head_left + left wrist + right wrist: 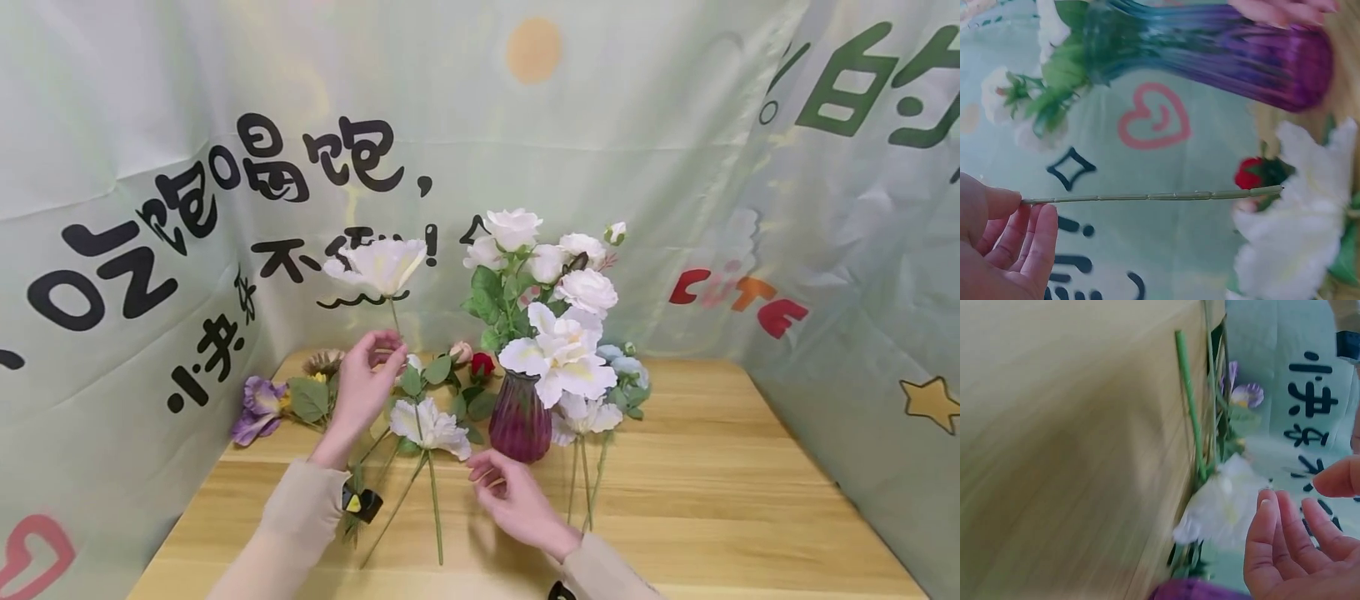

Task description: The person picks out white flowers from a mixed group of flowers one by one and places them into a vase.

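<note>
My left hand (370, 371) pinches the thin green stem (1147, 197) of a white artificial flower (381, 265) between thumb and fingers. The bloom stands upright above that hand, and the stem's lower end hangs over the table. My right hand (519, 500) holds nothing; its fingers are loosely bent, with the thumb apart from the fingertips in the right wrist view. It is low in front of a ribbed purple glass vase (520, 421). White roses (587, 290) with green leaves and a large white lily-like flower (564, 354) stand in the vase.
A white flower (429, 427) lies on the wooden table (697, 483) between the hands, its stems toward me. Another white flower (588, 417) lies right of the vase beside blue flowers (628, 367). A purple flower (258, 408) and a red rose (482, 364) lie behind. Printed curtains surround the table.
</note>
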Action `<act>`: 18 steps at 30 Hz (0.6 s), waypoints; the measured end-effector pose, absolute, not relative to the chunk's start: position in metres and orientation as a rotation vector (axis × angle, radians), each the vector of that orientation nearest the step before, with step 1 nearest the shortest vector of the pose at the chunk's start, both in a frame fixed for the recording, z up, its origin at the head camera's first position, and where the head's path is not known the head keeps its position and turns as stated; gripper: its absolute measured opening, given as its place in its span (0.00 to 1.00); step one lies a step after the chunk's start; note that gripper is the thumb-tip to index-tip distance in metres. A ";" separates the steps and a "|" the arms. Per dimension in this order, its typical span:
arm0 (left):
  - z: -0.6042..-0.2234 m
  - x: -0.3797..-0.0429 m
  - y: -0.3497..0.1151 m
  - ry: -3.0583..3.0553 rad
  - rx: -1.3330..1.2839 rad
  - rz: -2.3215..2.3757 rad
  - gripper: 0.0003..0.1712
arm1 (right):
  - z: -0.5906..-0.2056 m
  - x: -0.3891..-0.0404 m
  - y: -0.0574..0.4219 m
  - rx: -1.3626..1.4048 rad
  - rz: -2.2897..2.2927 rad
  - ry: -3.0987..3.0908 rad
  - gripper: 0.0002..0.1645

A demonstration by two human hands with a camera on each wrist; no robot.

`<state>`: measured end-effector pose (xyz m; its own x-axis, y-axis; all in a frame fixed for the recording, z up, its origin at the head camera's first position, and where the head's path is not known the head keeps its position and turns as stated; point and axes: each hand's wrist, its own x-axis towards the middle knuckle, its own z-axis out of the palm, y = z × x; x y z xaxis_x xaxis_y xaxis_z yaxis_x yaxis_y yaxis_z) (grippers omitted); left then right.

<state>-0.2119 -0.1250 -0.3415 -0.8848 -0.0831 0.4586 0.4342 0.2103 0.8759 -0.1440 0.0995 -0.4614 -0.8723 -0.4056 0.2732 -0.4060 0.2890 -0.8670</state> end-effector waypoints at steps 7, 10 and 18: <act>-0.294 -0.197 -0.096 -2.073 -0.381 -1.686 0.15 | -0.462 -0.152 0.128 0.713 1.573 -2.552 0.17; -0.279 -0.197 -0.086 -2.033 -0.424 -1.704 0.14 | -0.459 -0.155 0.139 0.656 1.547 -2.539 0.16; -0.253 -0.200 -0.070 -1.892 -0.503 -1.759 0.12 | -0.445 -0.165 0.164 0.520 1.502 -2.440 0.17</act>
<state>-0.2001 -0.0697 -0.2534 -0.8042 -0.0687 0.5904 0.5838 0.0952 0.8063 -0.1645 0.1639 -0.4448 -0.9108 -0.1775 0.3728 -0.4128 0.4121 -0.8122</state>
